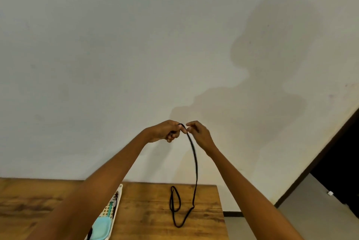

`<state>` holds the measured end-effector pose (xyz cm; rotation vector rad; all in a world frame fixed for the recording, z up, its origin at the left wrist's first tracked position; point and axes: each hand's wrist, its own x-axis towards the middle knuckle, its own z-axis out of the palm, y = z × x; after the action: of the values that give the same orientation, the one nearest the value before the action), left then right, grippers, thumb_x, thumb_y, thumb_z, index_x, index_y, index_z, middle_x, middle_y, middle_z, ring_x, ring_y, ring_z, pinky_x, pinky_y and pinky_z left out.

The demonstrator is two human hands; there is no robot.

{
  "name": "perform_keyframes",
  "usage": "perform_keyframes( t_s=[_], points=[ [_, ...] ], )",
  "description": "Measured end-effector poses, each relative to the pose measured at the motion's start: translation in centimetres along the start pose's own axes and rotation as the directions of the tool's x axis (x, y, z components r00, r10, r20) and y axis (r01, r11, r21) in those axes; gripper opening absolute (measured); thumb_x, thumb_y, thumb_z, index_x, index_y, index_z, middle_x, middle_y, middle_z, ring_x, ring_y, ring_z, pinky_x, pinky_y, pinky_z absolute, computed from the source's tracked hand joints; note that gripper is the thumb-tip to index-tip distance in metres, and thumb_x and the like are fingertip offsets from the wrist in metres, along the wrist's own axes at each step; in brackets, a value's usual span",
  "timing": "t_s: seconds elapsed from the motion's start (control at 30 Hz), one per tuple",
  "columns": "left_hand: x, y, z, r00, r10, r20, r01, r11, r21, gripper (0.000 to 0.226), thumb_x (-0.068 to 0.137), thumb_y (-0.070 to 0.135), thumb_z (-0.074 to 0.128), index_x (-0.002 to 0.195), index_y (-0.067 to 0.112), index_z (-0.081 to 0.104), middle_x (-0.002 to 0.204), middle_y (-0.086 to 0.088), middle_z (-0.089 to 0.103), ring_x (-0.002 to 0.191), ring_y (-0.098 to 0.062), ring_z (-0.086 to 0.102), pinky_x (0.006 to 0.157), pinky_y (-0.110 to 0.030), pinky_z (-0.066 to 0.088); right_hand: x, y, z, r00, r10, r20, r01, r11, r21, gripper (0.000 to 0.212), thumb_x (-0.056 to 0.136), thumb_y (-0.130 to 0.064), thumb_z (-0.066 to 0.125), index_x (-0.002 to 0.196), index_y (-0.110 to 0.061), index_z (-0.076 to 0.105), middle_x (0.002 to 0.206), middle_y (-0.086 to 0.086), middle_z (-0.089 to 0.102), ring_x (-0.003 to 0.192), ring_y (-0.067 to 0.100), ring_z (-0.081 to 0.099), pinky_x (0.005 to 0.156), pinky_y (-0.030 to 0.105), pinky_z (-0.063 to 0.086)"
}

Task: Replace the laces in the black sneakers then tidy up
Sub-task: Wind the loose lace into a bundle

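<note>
A black shoelace [194, 164] is seen against a plain off-white wall [116, 65]. The bench [147, 210] is marked by brown wood grain with darker streaks. At seven o'clock, a cream lattice-patterned basket [114, 207] is shown, with a light-blue pad [100, 228] inside it.

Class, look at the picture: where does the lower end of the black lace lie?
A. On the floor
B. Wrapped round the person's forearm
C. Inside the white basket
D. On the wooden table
D: the black lace hangs from the raised left hand and right hand, and its looped lower end rests on the wooden table, apart from the white basket.
</note>
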<state>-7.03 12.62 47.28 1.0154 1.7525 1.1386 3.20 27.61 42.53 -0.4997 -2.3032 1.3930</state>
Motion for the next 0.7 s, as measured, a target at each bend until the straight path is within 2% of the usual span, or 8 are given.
perform_keyframes(
  t_s=[0.13,0.23,0.33,0.4,0.47,0.53,0.6,0.7],
  points=[
    [0.3,1.2,0.3,0.998,0.046,0.031,-0.046,0.999,0.020,0.030,0.103,0.019,0.028,0.086,0.013,0.052,0.061,-0.001,0.033,0.052,-0.011,0.033,0.056,-0.023,0.035,-0.4,-2.1,-0.5,0.969,-0.085,0.233,0.045,0.984,0.173,0.022,0.099,-0.020,0.048,0.119,-0.018,0.058,0.104,-0.003,0.065,0.099,0.010,0.063,0.091,0.021,0.048],
    [0.1,1.3,-0.4,1.000,0.016,0.025,-0.016,1.000,0.023,0.028,0.103,0.016,0.029,0.090,0.012,0.054,0.064,-0.002,0.040,0.056,-0.014,0.038,0.058,-0.024,0.038,-0.6,-2.3,-1.6,0.957,-0.014,0.290,-0.060,0.968,0.245,0.018,0.102,-0.022,0.041,0.100,-0.010,0.055,0.064,-0.002,0.046,0.057,0.013,0.047,0.074,0.029,0.052],
    [-0.3,1.0,-1.1,0.995,-0.061,0.083,0.061,0.998,-0.003,0.029,0.102,0.026,0.032,0.108,0.011,0.056,0.083,-0.007,0.061,0.070,-0.018,0.056,0.068,-0.026,0.047,-0.8,-2.8,-2.3,0.967,0.015,0.255,-0.072,0.973,0.217,0.018,0.103,-0.026,0.039,0.098,-0.012,0.049,0.061,-0.004,0.031,0.052,0.009,0.030,0.052,0.022,0.039],
    [-0.4,0.8,-1.0,0.987,-0.090,0.132,0.105,0.988,-0.110,0.046,0.100,0.043,0.030,0.115,0.009,0.056,0.101,-0.011,0.067,0.088,-0.023,0.064,0.078,-0.029,0.050,-0.8,-3.8,-2.3,0.962,-0.005,0.273,-0.034,0.990,0.140,0.015,0.102,-0.027,0.039,0.097,-0.017,0.049,0.062,-0.005,0.036,0.053,0.008,0.030,0.049,0.019,0.029],
    [-0.2,0.7,-0.6,0.989,-0.067,0.130,0.089,0.981,-0.170,0.054,0.098,0.049,0.028,0.116,0.006,0.056,0.102,-0.013,0.067,0.094,-0.026,0.065,0.083,-0.033,0.051,-0.7,-4.9,-2.1,0.957,-0.030,0.289,0.019,0.999,0.040,0.012,0.101,-0.029,0.041,0.095,-0.022,0.049,0.069,-0.006,0.049,0.054,0.005,0.037,0.051,0.017,0.031],
    [0.0,0.9,0.1,0.996,-0.026,0.091,0.045,0.976,-0.211,0.048,0.098,0.044,0.033,0.111,0.004,0.054,0.081,-0.008,0.063,0.077,-0.024,0.064,0.080,-0.034,0.053,-0.6,-5.6,-1.9,0.966,-0.050,0.254,0.053,0.999,-0.007,0.010,0.100,-0.026,0.042,0.095,-0.022,0.050,0.076,-0.008,0.056,0.054,0.000,0.043,0.052,0.014,0.034],
    [0.1,1.2,0.9,0.998,-0.019,0.064,0.037,0.958,-0.283,0.037,0.099,0.040,0.038,0.101,0.006,0.051,0.062,0.000,0.047,0.055,-0.013,0.047,0.065,-0.027,0.051,-0.5,-5.7,-1.6,0.987,-0.055,0.150,0.055,0.998,0.003,0.009,0.099,-0.019,0.043,0.094,-0.018,0.051,0.075,-0.011,0.057,0.054,-0.005,0.050,0.051,0.008,0.035],
    [0.3,1.7,1.7,0.994,-0.051,0.092,0.080,0.936,-0.342,0.037,0.098,0.045,0.037,0.082,0.013,0.047,0.058,0.004,0.027,0.051,-0.009,0.023,0.048,-0.019,0.030,-0.6,-4.8,-1.1,0.996,-0.083,-0.015,0.083,0.997,0.008,0.011,0.099,-0.018,0.047,0.093,-0.012,0.053,0.072,-0.008,0.058,0.060,0.000,0.052,0.056,0.010,0.037]
  ],
)
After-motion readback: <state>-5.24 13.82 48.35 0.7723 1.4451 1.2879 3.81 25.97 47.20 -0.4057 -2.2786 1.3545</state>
